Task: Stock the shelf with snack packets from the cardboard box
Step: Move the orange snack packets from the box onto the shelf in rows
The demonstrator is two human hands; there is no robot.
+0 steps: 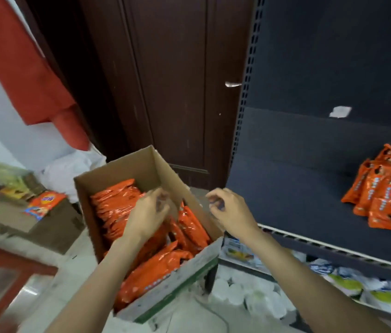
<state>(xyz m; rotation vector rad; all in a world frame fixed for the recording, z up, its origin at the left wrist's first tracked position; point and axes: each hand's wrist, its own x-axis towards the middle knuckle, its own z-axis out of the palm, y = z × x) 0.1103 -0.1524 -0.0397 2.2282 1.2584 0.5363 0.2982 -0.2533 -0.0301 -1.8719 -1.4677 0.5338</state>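
An open cardboard box [141, 169] stands in front of me, filled with several orange snack packets [115, 200]. My left hand [148, 212] hovers inside the box above the packets, fingers loosely curled and holding nothing. My right hand [228, 210] is over the box's right wall, near the shelf's left corner, fingers loosely curled and empty. The dark shelf [285, 188] lies to the right. A stack of orange packets [384, 191] lies at its right side.
A dark wooden door [177, 80] stands behind the box. Red cloth [26, 75] hangs at the upper left. Another carton with a colourful packet [45, 203] sits on the left. White and green packs [348, 284] fill the lower shelf. A red stool [2, 280] is at lower left.
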